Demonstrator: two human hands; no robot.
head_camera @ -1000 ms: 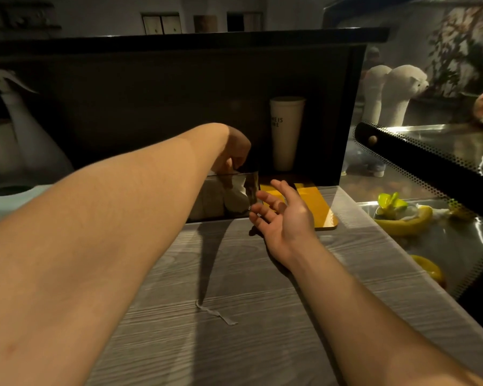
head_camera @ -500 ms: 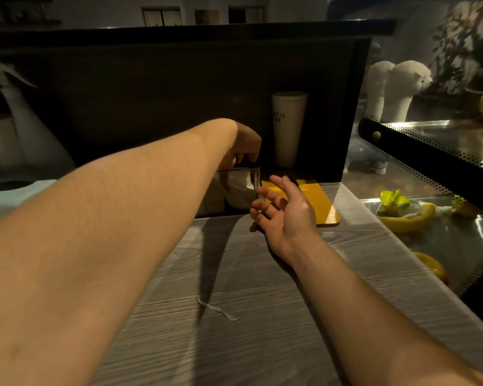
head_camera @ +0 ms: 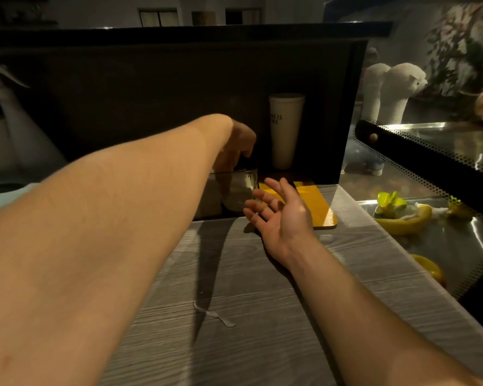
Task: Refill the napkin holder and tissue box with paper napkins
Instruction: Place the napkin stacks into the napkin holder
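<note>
A thin paper scrap lies low in the frame on the grey wood-grain counter. At centre, the right hand hovers palm-up, fingers relaxed. Just beyond, the left hand curls into the clear napkin holder; what it grasps is hidden. A white cup stands behind.

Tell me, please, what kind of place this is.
Probably a café or bakery counter. A glass display case with food stands at the right, a tall paper cup sits in the dark shelf, and a shiny napkin holder rests on the wooden counter.
</note>
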